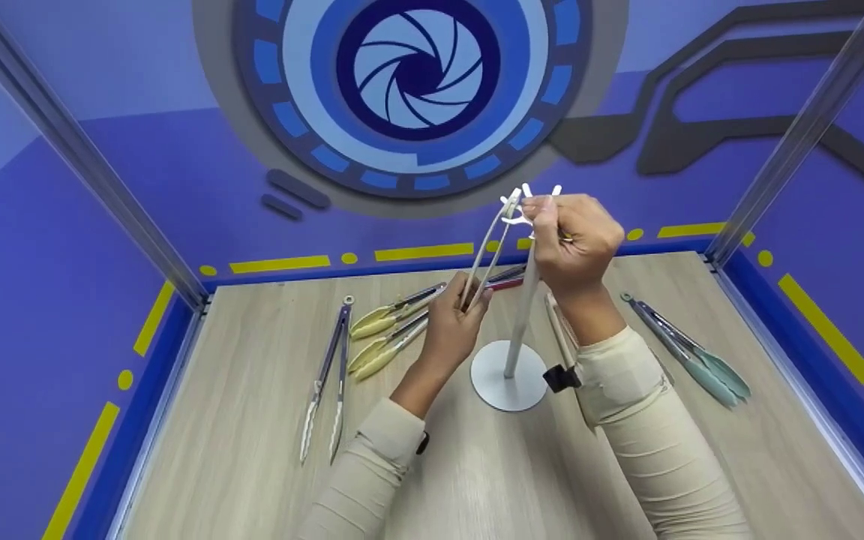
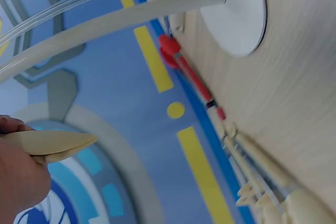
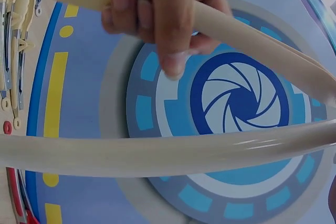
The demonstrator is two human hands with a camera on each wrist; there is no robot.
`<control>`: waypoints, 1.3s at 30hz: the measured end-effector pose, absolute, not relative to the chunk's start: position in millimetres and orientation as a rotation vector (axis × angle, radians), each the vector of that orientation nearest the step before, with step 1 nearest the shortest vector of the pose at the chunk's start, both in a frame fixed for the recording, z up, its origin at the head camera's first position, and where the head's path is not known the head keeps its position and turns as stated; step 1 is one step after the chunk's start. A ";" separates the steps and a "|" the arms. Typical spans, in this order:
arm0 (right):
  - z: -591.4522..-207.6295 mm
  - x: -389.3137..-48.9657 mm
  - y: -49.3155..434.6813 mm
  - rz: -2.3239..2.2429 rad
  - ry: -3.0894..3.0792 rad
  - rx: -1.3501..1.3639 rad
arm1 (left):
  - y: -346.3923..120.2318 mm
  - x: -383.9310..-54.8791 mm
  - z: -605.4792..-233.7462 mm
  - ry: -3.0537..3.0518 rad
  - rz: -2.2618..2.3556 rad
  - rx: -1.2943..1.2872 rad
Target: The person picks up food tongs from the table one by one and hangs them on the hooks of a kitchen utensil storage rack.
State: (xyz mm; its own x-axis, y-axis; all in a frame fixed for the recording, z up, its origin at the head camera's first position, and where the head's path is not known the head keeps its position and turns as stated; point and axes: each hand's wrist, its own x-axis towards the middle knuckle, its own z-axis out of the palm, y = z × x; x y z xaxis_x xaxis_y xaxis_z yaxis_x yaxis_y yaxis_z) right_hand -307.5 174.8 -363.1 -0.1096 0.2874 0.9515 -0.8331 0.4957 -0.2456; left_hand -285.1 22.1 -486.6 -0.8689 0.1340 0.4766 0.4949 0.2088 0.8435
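My left hand [image 1: 451, 322] grips a pair of beige tongs [image 1: 489, 251] by the lower part, with the tongs' narrow end pointing up. In the left wrist view the tongs' head [image 2: 58, 142] pokes out past the fingers. That narrow end meets the white hooks [image 1: 556, 190] at the top of an upright stand [image 1: 522, 315] on a round white base [image 1: 488, 379]. Fingers bent, my right hand [image 1: 582, 236] pinches at the hooks, its fingertips close beside the tongs' end. The right wrist view shows the stand's pole [image 3: 157, 156] below the tongs [image 3: 252, 40].
Metal tongs with white tips [image 1: 340, 360] and yellow-headed tongs [image 1: 376, 360] lie left of the stand. Red tongs [image 2: 194, 77] lie by the back wall. At the right are teal tongs [image 1: 709, 375], and beige tongs [image 1: 563, 337] lie partly behind the right wrist.
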 end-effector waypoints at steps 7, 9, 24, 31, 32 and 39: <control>-359.4 -303.9 182.6 0.971 -1.450 0.579 | 41.0 -291.8 -503.7 -2.087 -1.801 -0.571; -358.6 -302.6 184.5 0.960 -1.476 0.602 | 44.4 -293.9 -506.2 -2.076 -1.796 -0.567; -351.8 -294.0 202.9 0.905 -1.577 0.803 | 56.4 -300.9 -516.8 -2.013 -1.886 -0.557; -358.5 -299.4 207.6 1.010 -1.495 0.822 | 57.7 -301.0 -518.2 -2.047 -1.870 -0.542; -360.0 -300.2 207.3 1.019 -1.482 0.823 | 57.7 -301.0 -518.4 -2.054 -1.867 -0.537; -365.7 -302.7 200.6 0.975 -1.424 0.726 | 59.4 -301.6 -516.8 -2.088 -1.857 -0.513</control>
